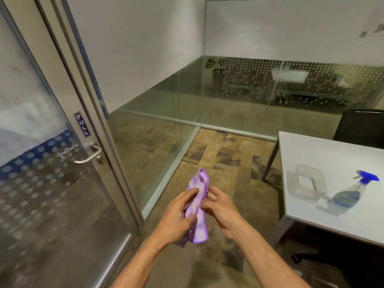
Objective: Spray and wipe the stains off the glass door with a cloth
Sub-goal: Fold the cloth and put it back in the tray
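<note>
Head view, listed left to right.

Door (52, 204): glass panel in a metal frame, filling the left side; frosted above, a blue band and rows of pale dots below. Cloudy white smears on the upper glass.

Sign (81, 124): dark vertical label reading PULL, on the door frame above the handle.

Handle (88, 153): silver lever on the frame's right stile.

Left hand (176, 217): low centre, fingers curled around the cloth, thumb laid across its front.

Cloth (197, 208): purple, bunched and folded lengthwise, held upright between both hands over the floor, just right of the door frame and not touching the glass.

Right hand (220, 206): touching the cloth's right side, fingers curled and pinching its edge.

Partition (166, 96): glass walls beyond the hands, frosted on top, clear below, with a dotted strip at the far wall.

Table (332, 221): white, at the right.

Tub (307, 183): clear plastic, near the table's left edge.

Bottle (351, 192): clear sprayer with blue liquid and a blue trigger head, lying on its side just right of the tub, well apart from both hands.

Chair (361, 127): dark, behind the table's far edge.
</note>
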Demonstrator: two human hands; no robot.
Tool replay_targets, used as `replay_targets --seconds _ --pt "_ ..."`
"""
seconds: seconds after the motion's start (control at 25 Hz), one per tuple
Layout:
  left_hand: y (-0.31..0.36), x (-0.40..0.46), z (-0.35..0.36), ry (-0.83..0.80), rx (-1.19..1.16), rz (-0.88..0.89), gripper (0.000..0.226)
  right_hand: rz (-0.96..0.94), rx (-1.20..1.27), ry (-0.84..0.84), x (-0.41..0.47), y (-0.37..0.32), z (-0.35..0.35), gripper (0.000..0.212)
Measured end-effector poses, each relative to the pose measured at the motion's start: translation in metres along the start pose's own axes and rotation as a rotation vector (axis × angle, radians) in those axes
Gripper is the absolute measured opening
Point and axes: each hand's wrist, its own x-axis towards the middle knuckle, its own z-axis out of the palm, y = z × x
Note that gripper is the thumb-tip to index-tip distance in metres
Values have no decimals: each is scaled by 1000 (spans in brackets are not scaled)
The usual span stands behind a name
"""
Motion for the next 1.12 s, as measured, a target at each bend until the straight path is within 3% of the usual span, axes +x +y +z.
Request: replay_targets --seconds 0.2,0.36,0.48,0.64,0.88,1.0,1.12 --pt "22 40 43 40 -88 -25 62 -34 -116 98 -3 -19 -68 61" --pt "35 74 63 187 -147 -42 57 -52 -200 40 1 -38 -117 40" --pt "35 94 75 322 -172 -8 55 -67 -282 179 5 -45 -148 21" --pt "23 123 77 369 -141 33 46 -111 -463 254 14 -54 -184 20" --pt "2 185 60 241 -14 78 43 -123 -581 331 49 -72 -213 16" --pt "-4 223 51 102 172 24 13 -156 -584 336 73 -80 -214 15" --pt "-1 263 48 -117 362 -7 68 -149 -711 240 97 -98 -205 13"
